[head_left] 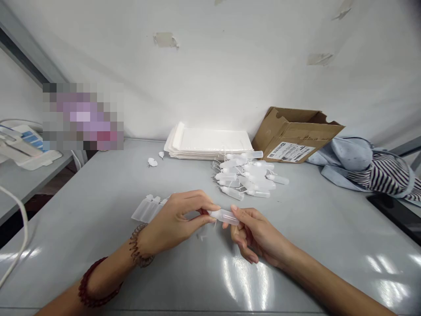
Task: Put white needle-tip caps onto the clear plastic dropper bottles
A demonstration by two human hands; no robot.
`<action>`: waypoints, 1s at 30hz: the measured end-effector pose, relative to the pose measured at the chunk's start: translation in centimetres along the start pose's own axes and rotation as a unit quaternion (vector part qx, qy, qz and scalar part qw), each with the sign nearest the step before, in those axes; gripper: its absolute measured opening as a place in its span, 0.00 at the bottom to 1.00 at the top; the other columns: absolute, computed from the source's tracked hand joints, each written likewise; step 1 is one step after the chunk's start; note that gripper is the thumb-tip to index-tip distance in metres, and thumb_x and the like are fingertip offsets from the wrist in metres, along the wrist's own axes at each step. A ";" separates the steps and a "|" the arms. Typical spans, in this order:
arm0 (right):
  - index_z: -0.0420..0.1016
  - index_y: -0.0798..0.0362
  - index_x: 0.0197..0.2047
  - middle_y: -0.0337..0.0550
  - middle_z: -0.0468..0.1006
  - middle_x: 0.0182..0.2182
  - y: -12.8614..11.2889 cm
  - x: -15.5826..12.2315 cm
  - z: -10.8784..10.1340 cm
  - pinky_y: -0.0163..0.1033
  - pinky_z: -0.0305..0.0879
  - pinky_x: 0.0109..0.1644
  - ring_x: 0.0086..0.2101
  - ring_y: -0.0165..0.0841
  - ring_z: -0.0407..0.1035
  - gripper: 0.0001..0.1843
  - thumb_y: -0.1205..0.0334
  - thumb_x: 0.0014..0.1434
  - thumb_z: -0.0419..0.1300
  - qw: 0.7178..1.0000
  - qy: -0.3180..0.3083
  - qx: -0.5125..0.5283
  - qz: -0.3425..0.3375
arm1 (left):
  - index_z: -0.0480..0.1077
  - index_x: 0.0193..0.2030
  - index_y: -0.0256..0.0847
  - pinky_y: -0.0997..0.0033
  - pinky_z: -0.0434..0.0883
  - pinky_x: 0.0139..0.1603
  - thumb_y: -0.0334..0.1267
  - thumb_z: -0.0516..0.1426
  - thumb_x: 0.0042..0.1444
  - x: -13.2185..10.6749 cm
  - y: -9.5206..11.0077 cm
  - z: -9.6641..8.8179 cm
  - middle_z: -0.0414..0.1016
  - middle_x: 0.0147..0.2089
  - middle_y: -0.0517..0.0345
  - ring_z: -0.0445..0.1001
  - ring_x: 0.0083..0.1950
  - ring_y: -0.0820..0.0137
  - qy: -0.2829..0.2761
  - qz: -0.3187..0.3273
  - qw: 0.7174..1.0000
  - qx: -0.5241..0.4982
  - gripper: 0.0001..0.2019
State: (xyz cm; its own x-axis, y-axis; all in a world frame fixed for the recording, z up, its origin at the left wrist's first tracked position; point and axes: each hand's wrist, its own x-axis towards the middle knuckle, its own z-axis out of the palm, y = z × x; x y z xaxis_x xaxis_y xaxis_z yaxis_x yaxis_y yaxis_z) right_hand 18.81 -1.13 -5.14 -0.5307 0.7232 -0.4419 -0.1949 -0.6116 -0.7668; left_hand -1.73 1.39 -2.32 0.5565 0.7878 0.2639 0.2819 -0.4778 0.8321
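A small translucent plastic squeeze bottle [228, 217] with a white cap lies tilted between my two hands. My left hand [180, 217] pinches its capped end between thumb and fingers. Around the clear body at the other end, the thumb and fingers of my right hand [258, 232] are closed. Beside my left hand, partly hidden by it, several similar clear bottles [146, 210] lie in a row. Beyond my hands is a loose pile of capped bottles [248, 175], with thin strands at their caps. Two small white pieces [152, 162] lie at the back left.
A stack of flat white packets [213, 139] lies against the wall. Right of it stands an open cardboard box [289, 136] with a label. A blue and striped cloth bag [358, 164] and a black phone [399, 217] are at the right. A white cable [23, 219] hangs at the left.
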 end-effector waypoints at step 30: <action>0.63 0.53 0.27 0.30 0.59 0.09 0.2 -1.4 0.8 0.29 0.49 0.15 0.10 0.23 0.51 0.22 0.48 0.65 0.45 0.896 0.083 -0.407 -0.154 | 0.77 0.32 0.38 0.76 0.68 0.28 0.37 0.62 0.51 0.3 0.3 -0.5 0.73 0.26 0.60 0.70 0.27 0.74 -0.094 -0.191 0.963 -0.166 0.05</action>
State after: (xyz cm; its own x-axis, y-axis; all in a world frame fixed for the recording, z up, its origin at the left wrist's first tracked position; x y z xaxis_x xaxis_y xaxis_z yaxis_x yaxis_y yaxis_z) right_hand 18.88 -2.50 -4.31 -0.4126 0.8964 -0.1617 0.3916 0.0143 -0.9200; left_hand -1.82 1.70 -1.74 0.6018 0.7828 -0.1583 0.2455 0.0073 0.9694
